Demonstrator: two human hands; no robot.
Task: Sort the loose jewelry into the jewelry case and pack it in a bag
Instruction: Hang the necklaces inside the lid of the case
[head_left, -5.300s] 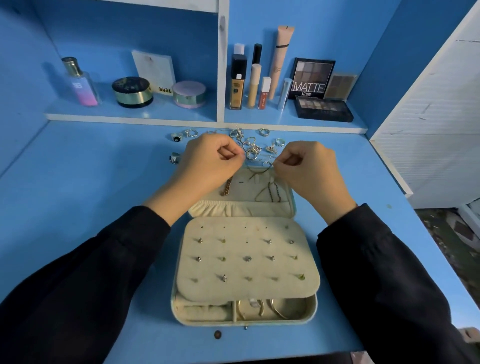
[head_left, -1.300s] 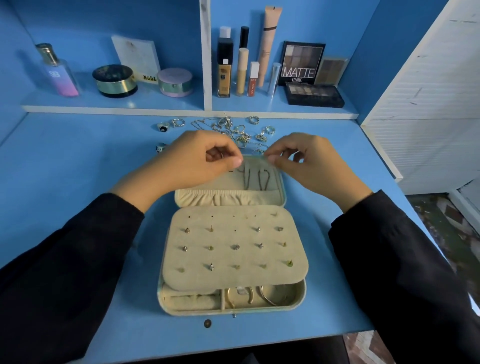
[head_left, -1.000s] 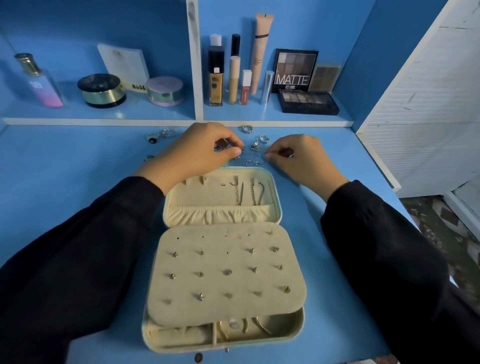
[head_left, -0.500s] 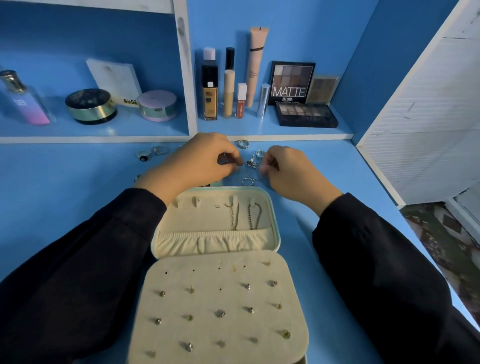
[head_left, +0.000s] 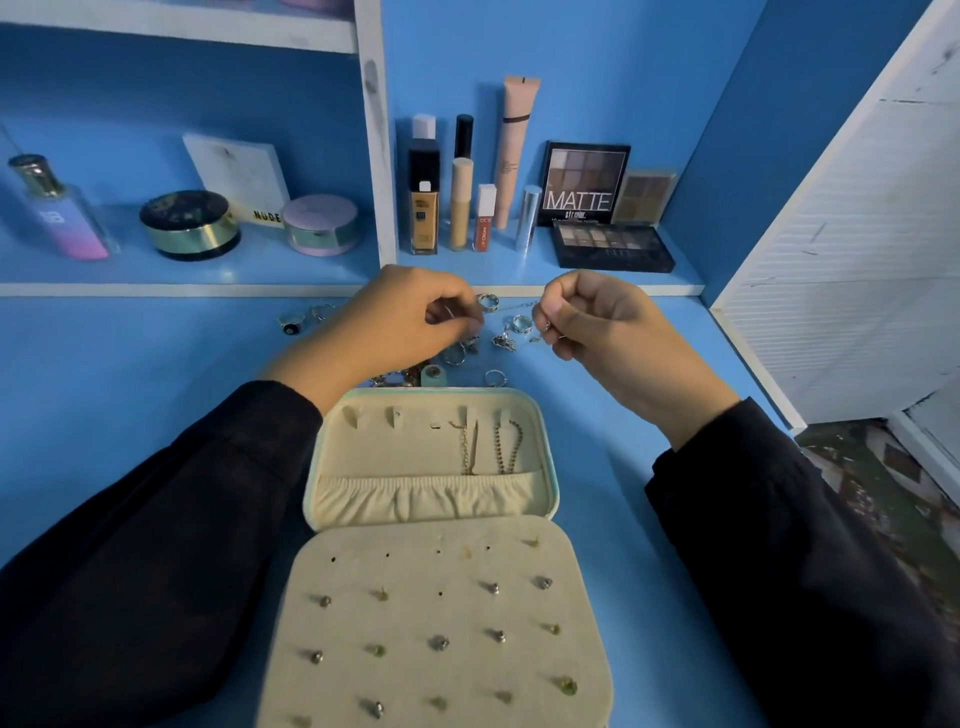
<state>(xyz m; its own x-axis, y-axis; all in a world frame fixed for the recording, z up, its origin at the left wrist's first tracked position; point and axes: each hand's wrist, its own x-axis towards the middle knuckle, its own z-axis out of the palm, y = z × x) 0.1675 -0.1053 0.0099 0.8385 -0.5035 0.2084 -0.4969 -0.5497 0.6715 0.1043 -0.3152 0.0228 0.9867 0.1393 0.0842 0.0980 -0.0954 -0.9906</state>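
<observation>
While both hands hovered over the loose jewelry (head_left: 501, 340) at twelve o'clock of the open jewelry case (head_left: 395, 457), the step in hand looked to be lifting one more necklace for the lid. The left hand (head_left: 395, 327), at eleven o'clock of the case, had its grip closed to a thumb-and-forefinger pinch. The right hand (head_left: 618, 338), at one o'clock, had its fingers curled tight. A thin chain (head_left: 514, 305) seemed to run between them, though blur hid exactly what each pinch held. Two hung chains (head_left: 467, 447) occupied the lid's three o'clock side, tails tucked in the gathered pocket (head_left: 426, 496); hooks (head_left: 393, 417) toward nine o'clock stood free. Studs dotted the earring panel (head_left: 441, 561) at six o'clock. Next, I judge, the chain needed carrying down to a free hook, kept taut against tangling. No bag was in view.
</observation>
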